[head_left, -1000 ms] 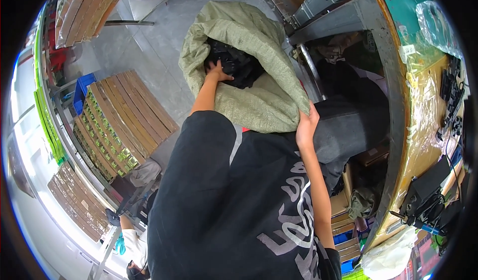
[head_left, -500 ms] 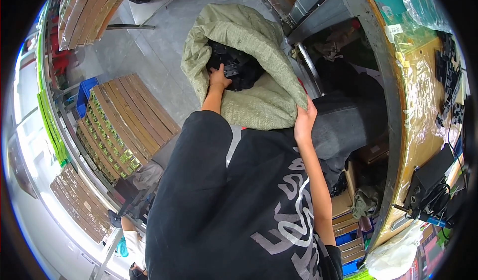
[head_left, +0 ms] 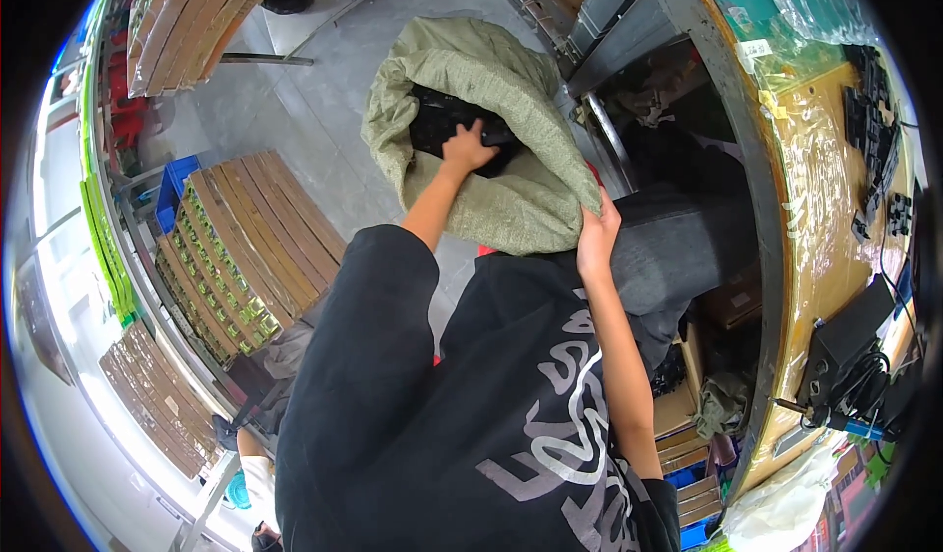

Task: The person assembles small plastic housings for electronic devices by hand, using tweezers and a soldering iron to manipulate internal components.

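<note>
An olive-green woven sack [head_left: 511, 203] stands before me with its mouth rolled wide. Black plastic-looking parts [head_left: 432, 125] lie inside it, dark and hard to tell apart. My left hand [head_left: 470, 147] reaches through the mouth over these parts, its visible fingers apart and no held piece showing. Some fingertips blend into the dark contents. At the sack's right rim, my right hand [head_left: 599, 238] grips the folded edge, thumb and fingers closed on the fabric.
A workbench [head_left: 776, 257] runs along the right, with black parts [head_left: 869, 130] and a soldering iron [head_left: 835, 422] on it. Stacked cardboard trays [head_left: 260, 238] stand at left beside a blue bin [head_left: 175, 191]. Another person's arm [head_left: 253, 444] shows at lower left.
My left hand has moved rightward inside the sack, from its left side to the middle of the opening. My right hand keeps its hold on the rim.
</note>
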`<state>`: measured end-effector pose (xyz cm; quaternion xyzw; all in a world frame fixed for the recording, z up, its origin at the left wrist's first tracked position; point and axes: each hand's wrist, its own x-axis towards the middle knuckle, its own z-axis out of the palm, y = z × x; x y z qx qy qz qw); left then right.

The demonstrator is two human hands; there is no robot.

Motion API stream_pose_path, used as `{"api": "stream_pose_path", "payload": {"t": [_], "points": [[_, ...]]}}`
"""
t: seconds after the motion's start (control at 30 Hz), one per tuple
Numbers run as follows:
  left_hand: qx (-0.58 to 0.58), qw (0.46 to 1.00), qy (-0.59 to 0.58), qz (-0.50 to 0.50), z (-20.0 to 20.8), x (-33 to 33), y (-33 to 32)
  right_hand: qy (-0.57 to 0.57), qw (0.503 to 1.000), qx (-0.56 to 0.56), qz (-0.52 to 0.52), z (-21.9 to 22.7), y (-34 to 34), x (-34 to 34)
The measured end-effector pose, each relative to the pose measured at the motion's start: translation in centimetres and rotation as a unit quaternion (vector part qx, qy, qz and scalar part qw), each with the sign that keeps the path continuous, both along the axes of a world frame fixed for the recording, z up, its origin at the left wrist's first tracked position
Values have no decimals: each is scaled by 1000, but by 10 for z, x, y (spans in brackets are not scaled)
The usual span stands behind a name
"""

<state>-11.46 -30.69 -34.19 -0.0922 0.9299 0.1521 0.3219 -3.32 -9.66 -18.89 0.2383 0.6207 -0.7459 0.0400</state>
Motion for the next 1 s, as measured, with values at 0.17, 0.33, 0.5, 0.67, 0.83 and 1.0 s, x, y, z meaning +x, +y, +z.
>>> {"api": "stream_pose_path", "payload": {"t": [0.17,0.33,0.5,0.67,0.83,1.0], "points": [[-91,988,-34,123,-21,7,52,13,1000,6,-6,0,-2,1],[-57,988,25,144,-35,17,38,6,1000,-3,-7,2,-5,0],[-114,989,-1,90,-45,8,39,9,1000,-7,-16,6,1,-4],[-45,996,66,27,-53,8,23,56,996,72,17,4,8,-3],[-32,984,134,-112,-37,28,-12,69,996,48,-37,-13,-8,8],[-9,979,114,-169,-18,17,-24,56,994,98,0,-24,-5,11]]}}
